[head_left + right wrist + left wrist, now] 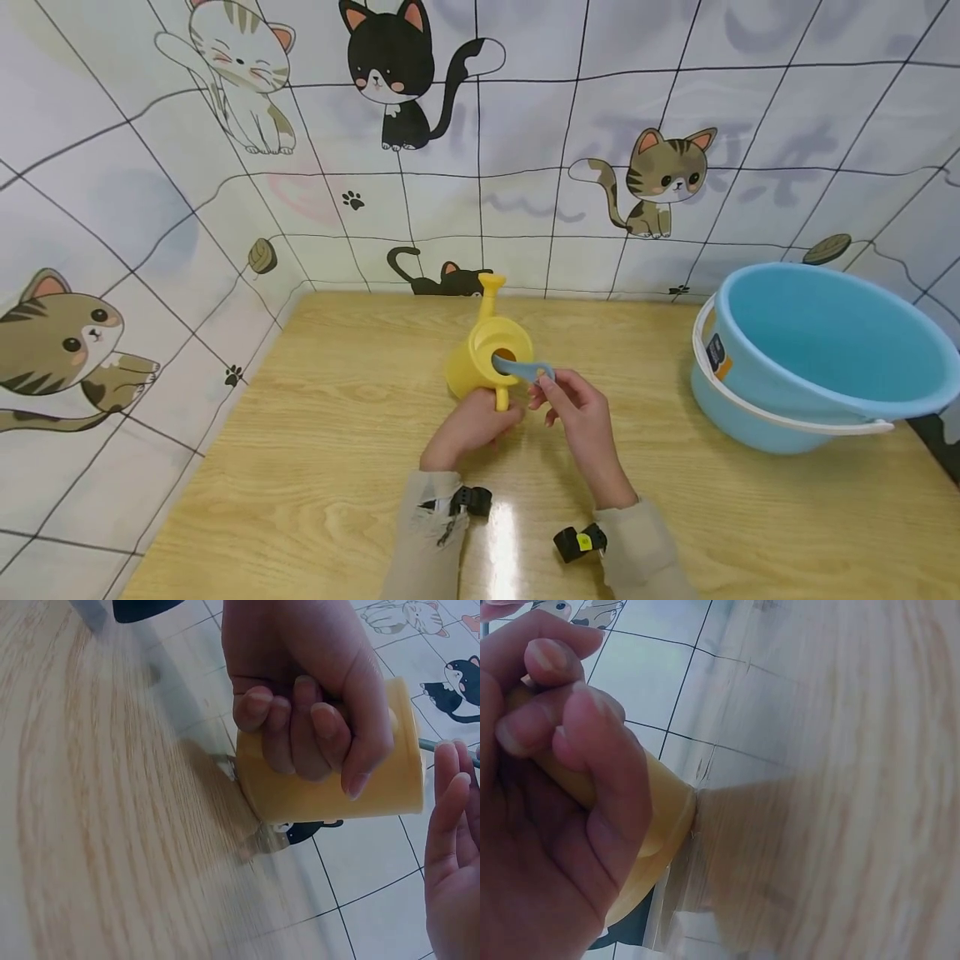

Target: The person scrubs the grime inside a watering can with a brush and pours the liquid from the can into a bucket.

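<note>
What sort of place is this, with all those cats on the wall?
Perhaps a playroom or staged indoor corner, though I can't be sure: a cat-print wall, a wood-grain table and a toy-like watering can suggest it.

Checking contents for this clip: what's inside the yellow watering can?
A blue handle pokes out of the yellow watering can; only its outer part shows. The can covers its inner end; whether anything else lies deeper can't be seen.

On the desk (337, 400) I can see a yellow watering can (467, 369), round mouth facing up, spout on the far side and handle on the near one, with a slim blue-grey tool (521, 368) slanting out, its inner end hidden inside
</note>
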Demonstrator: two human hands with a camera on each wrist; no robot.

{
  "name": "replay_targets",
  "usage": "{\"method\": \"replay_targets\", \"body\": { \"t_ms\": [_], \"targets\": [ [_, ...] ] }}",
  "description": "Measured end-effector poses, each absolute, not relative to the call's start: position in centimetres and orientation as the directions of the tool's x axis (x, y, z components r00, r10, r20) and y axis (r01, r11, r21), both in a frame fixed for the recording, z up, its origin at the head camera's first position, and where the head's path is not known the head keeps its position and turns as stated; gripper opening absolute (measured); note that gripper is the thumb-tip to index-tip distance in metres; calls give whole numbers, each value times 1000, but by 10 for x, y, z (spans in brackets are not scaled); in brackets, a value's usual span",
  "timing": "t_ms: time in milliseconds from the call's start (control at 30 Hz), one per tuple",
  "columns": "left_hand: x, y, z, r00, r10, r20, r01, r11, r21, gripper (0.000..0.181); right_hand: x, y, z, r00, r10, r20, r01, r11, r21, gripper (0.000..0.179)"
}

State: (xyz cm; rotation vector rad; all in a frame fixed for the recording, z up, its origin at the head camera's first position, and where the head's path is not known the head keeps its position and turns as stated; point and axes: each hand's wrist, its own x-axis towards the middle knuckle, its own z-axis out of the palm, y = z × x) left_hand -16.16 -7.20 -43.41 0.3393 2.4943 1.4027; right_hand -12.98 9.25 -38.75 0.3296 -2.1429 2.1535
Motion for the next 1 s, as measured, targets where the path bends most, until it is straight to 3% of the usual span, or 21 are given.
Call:
{"method": "replay_targets", "body": {
  "t_ms": [233,633,800,1000],
  "targets": [
    [-160,-72,-434,-936,338,-101,83,489,868,30,-127,96,-388,-963,-73,261,-264,32,-964,25],
    [-161,-75,-435,-930,356,-96,99,493,864,29,-127,98,-393,-941,-53,333,-333,-18,-943,22],
    [-161,-73,-436,-929,357,-99,100,500,860,30,-127,99,-397,-957,-2,290,-290,-9,-957,20],
    [-160,-74,-433,-930,353,-100,91,486,869,31,-130,101,-402,-962,-55,267,-261,-97,-961,22]
  ]
}}
